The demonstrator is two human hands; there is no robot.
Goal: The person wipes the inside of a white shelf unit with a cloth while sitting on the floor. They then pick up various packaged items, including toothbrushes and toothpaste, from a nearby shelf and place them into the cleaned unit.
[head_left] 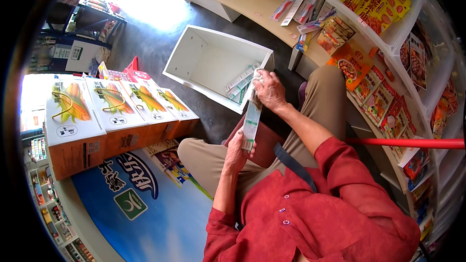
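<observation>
A long, narrow white carton with green ends [251,122] slants in front of my lap. My left hand [235,153] is closed around its lower end. Over its upper end, my right hand [272,91] is closed on a crumpled, greyish-white cloth [255,98], which presses against the carton. Just beyond my hands, a white open-topped bin [187,75] stands on the dark floor. Several similar slim cartons [239,86] lie in its near right corner.
To the left, several white-and-orange boxes with corn pictures [114,102] stand in a row on a blue printed surface [109,204]. Shelving with packets [381,102] and clear plastic bins [388,34] curves along my right. A red bar [412,142] juts in there.
</observation>
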